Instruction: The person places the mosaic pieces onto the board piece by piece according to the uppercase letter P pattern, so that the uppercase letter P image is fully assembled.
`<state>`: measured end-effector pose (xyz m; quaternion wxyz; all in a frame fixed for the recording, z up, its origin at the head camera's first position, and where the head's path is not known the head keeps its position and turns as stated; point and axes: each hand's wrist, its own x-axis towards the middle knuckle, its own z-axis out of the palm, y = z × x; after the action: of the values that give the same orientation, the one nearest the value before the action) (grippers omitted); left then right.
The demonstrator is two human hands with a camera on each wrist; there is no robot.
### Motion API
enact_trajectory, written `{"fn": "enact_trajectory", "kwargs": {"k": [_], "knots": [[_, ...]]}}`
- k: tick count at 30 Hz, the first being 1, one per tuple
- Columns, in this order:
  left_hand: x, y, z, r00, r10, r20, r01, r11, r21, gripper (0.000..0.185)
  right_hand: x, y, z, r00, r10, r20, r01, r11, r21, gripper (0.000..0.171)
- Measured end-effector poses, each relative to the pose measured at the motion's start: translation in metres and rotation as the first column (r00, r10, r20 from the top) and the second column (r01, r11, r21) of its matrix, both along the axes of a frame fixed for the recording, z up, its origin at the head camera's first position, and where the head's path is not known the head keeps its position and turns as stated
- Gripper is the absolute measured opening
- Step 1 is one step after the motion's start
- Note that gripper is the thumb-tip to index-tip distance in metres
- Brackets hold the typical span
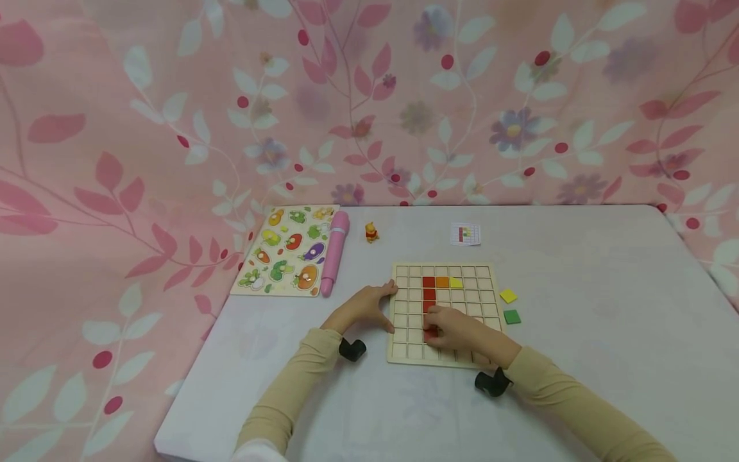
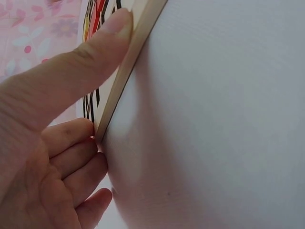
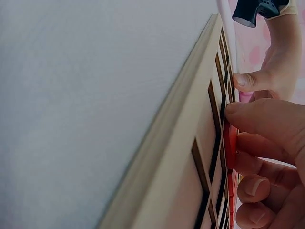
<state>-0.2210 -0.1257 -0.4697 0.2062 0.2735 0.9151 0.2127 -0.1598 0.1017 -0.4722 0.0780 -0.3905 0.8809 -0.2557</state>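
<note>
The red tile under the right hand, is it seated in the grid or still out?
Cannot tell: the right hand pinches the red tile against the wooden grid board.

soft, even, bright light; faint shadows; both wrist views blurred up close.

1. A pale table (image 1: 577,359) carries everything; a pink floral cloth hangs behind it.
2. A wooden grid board (image 1: 404,350) lies near the middle.
3. A yellow tile (image 1: 508,296) and a green tile (image 1: 511,316) lie just right of it.
4. Far left lies a vegetable puzzle (image 1: 287,250); a pink pen (image 1: 335,253) beside it.
5. Toward the back: a small toy (image 1: 372,232); a pattern card (image 1: 465,234).
</note>
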Motion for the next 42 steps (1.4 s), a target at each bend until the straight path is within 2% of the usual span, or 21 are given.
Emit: {"fn": "enact_trajectory", "kwargs": {"k": [5,11,25,33,37,42], "knots": [[0.0,0.0,0.0,1.0,-0.002,0.0,0.002,1.0,0.003,0.095,0.002,0.0,0.001,1.0,-0.009,-0.015,0.01,1.0,0.013,0.01],[0.001,0.0,0.0,1.0,0.0,-0.003,0.0,1.0,-0.008,0.095,0.004,-0.001,0.0,1.0,-0.016,0.008,0.016,0.999,0.033,0.013],[0.0,-0.002,-0.002,1.0,-0.003,0.008,0.002,1.0,0.022,0.095,0.009,-0.002,0.003,0.999,0.002,0.041,-0.003,1.0,0.02,0.005],[0.0,-0.003,-0.004,1.0,-0.007,-0.002,0.007,1.0,0.011,0.096,0.012,-0.001,0.006,0.999,0.0,0.045,-0.003,0.997,0.071,0.009],[0.0,-0.003,-0.004,1.0,-0.011,0.0,0.011,1.0,0.007,0.096,0.014,0.001,0.008,0.999,-0.034,0.024,0.032,0.996,0.08,0.011],[-0.001,-0.002,-0.004,1.0,-0.013,-0.001,0.013,1.0,0.008,0.096,0.016,0.012,0.015,0.993,-0.117,0.001,0.117,0.993,0.011,0.017]]}}
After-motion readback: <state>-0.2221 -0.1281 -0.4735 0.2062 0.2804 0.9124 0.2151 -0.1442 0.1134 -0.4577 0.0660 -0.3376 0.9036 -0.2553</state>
